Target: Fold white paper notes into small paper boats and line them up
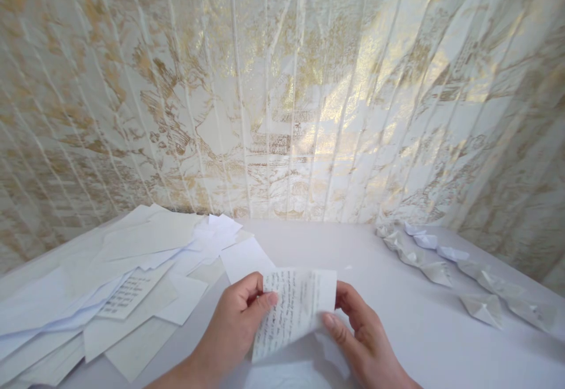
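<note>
A sheet of paper [298,306] covered in dark handwriting is held up between my two hands, just above the white table. My left hand [236,321] pinches its left edge, thumb on the near face and fingers behind. At the right edge, my right hand [364,333] grips the paper between thumb and fingers. The sheet is tilted, its lower left corner hanging down. Under it, near the front edge of the view, lies a pale sheet-like shape [286,374] that I cannot make out clearly.
Left on the table [318,242] spreads a heap of loose papers [150,236], one a handwritten sheet [121,295]. Several small folded paper boats [436,271] stand in rows at the right. A patterned white and gold curtain [273,95] hangs behind the table.
</note>
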The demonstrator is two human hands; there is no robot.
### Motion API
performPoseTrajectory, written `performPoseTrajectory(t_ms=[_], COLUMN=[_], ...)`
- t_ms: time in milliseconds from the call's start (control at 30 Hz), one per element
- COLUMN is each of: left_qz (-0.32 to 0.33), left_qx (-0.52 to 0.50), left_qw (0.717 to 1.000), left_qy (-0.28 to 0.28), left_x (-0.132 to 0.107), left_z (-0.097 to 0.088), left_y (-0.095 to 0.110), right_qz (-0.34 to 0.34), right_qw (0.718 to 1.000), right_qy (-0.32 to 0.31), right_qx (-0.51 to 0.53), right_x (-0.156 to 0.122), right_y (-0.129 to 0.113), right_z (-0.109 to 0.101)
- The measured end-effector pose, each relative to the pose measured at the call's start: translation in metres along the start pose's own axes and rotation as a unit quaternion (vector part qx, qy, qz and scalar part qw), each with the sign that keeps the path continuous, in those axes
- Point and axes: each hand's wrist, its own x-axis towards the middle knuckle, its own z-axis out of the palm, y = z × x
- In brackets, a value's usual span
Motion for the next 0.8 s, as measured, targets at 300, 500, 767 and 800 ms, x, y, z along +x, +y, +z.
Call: performPoseTrajectory(t_ms=[300,500,767,800], left_qz=[-0.07,-0.102,0.145,0.22], left_qx=[-0.095,-0.103,0.054,0.098], left_qw=[0.993,0.989,0.988,0.971], left_qy=[-0.023,-0.03,-0.005,-0.013], left_x=[0.003,0.006,0.004,0.004], left_z=[0.003,0.001,-0.006,-0.008], left_y=[-0.002,-0.006,-0.008,-0.009], right_qz=[0.077,0.03,-0.077,-0.105], right_qw=[0.971,0.997,0.991,0.987], right_qy=[-0.035,0.004,0.065,0.063], right_qx=[0.222,0.074,-0.083,-0.1], right_x=[-0.005,-0.003,0.002,0.003], right_y=[-0.004,0.007,0.009,0.008], right_z=[0.01,0.006,0.003,0.002])
